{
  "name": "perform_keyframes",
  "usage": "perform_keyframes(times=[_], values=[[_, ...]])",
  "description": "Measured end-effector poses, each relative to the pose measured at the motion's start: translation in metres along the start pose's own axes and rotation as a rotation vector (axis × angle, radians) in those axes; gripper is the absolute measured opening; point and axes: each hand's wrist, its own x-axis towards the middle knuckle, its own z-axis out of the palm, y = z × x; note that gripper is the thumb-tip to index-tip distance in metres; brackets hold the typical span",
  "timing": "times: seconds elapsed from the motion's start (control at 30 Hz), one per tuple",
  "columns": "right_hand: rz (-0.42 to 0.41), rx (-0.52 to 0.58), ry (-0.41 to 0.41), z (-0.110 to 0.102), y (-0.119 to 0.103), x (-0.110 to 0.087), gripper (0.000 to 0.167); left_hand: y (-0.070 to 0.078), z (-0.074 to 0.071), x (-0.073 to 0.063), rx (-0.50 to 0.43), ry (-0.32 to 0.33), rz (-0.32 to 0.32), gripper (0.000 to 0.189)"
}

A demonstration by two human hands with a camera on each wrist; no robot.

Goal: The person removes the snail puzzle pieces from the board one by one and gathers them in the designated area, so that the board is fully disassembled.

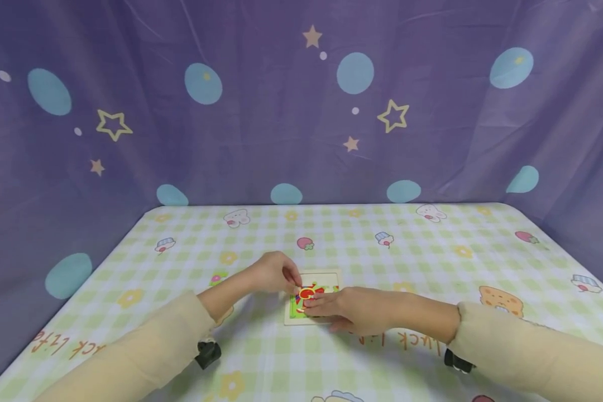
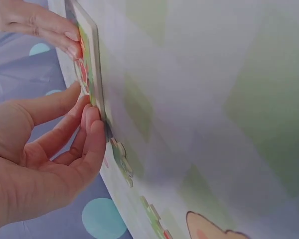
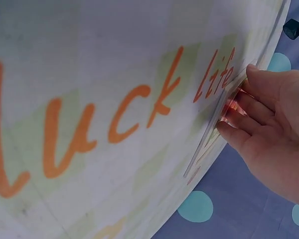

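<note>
Seen from the head camera: a small square puzzle board with a pale wooden frame lying flat near the middle of a table under a green-and-white checked cloth printed with cartoon animals, slightly toward the near edge. Inside the frame, brightly coloured red, yellow and green puzzle pieces, partly covered by fingers. Left hand at the board's left edge, thumb and fingertips drawn together and pinching at a red piece on the board's left part. Right hand resting over the board's near right side, fingers extended flat and leftward, fingertips pressing on the coloured pieces, just beside the left hand's fingertips. Cream-coloured sleeves on both forearms, a dark wrist-mounted device showing below each.

From the left wrist: left-hand fingers curled loosely, tips touching the thin board's edge; the other hand's fingertips on the far side of the board; loose green-edged pieces lying on the cloth just beside the board.

From the right wrist: right-hand fingers straight, laid against the board's edge, orange lettering on the cloth nearby.

Behind the table, a purple curtain with blue dots and stars.
</note>
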Motion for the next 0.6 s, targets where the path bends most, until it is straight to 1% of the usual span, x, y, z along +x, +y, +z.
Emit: perform_keyframes(times=[0.17,0.33,0.6], values=[[0.004,0.009,0.005,-0.0001,-0.0008,-0.0004,0.051,0.0021,-0.0031,-0.0024,-0.028,0.005,-0.029,0.005],[0.004,0.011,0.008,-0.0001,-0.0009,0.0004,0.052,0.0017,-0.0035,-0.0046,-0.066,0.014,-0.041,0.006],[0.001,0.007,0.025,0.0022,-0.0001,0.0002,0.052,-0.0034,0.0037,-0.0082,-0.146,0.092,-0.066,0.015]])
